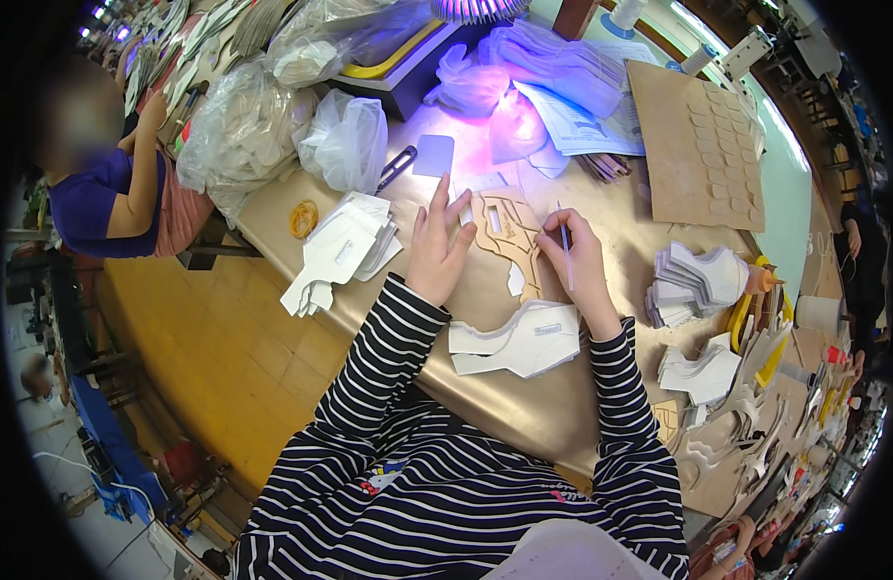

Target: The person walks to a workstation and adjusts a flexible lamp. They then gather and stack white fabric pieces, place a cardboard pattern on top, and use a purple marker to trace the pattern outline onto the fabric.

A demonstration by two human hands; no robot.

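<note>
A tan template (513, 253) with dark outlines and cut-out slots lies on the table before me, over a pale piece that shows at its lower edge. My left hand (437, 249) is open, its fingers spread, at the template's left side. In my right hand (576, 253) a slim pen (566, 245) is pinched, held upright at the template's right edge. Just below, between my forearms, rests a stack of white cut pieces (516, 340). Left of my left hand lies another fanned stack of white pieces (342, 246).
A box cutter (397, 167), rubber bands (303, 219) and plastic bags (342, 142) lie at the left. Behind stand a purple-lit lamp (477, 10) and wrapped bundles. A brown board (700, 145), grey-white stacks (696, 280) and yellow-handled scissors (739, 319) lie right. Another person (108, 198) sits far left.
</note>
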